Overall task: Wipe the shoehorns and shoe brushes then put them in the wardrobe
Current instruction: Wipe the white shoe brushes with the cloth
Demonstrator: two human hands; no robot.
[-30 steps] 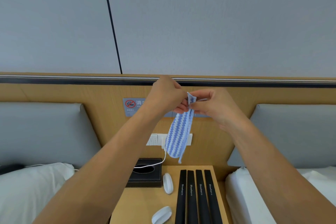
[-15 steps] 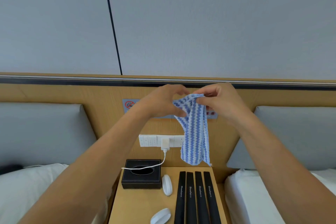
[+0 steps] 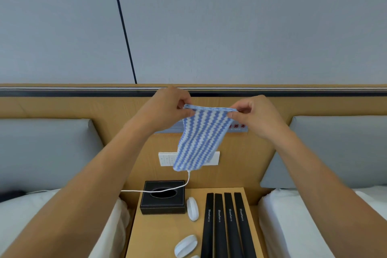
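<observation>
At the far left of the frame lay a white pillow point(image 3: 25, 211) below a grey headboard cushion point(image 3: 41, 148). Moving right, the left hand point(image 3: 167, 109) pinched one top corner of a blue-and-white striped cloth point(image 3: 199, 140) in the middle of the frame, fingers curled onto the hem. The cloth hung spread and flat between the two hands, its lower edge dangling in front of the wall switch panel point(image 3: 165, 159), well above the surface point(image 3: 159, 234).

Below, in the lower centre, a black tissue box point(image 3: 163, 201) sat at the back of the surface with a white charging cable point(image 3: 150, 190) draped over it. Just right of the box lay one white shoe brush point(image 3: 192, 208), bristles just showing at its near end; a second shoe brush point(image 3: 186, 245) lay nearer the bottom edge (a sliver of what may be a third showed below it, too cropped to say). Right again, four black shoehorns point(image 3: 225, 226) lay side by side, touching or nearly so, each printed "Shoehorn".

Further right, the right hand point(image 3: 253, 115) pinched the cloth's other top corner, fingers curled around it. Another white pillow point(image 3: 293, 226) filled the lower right.

As a judgement, the task was barely started: the cloth was only being opened out, every brush and shoehorn lay untouched on the surface, and no wardrobe was in view. All the wiping and all the putting away seemingly remained.
</observation>
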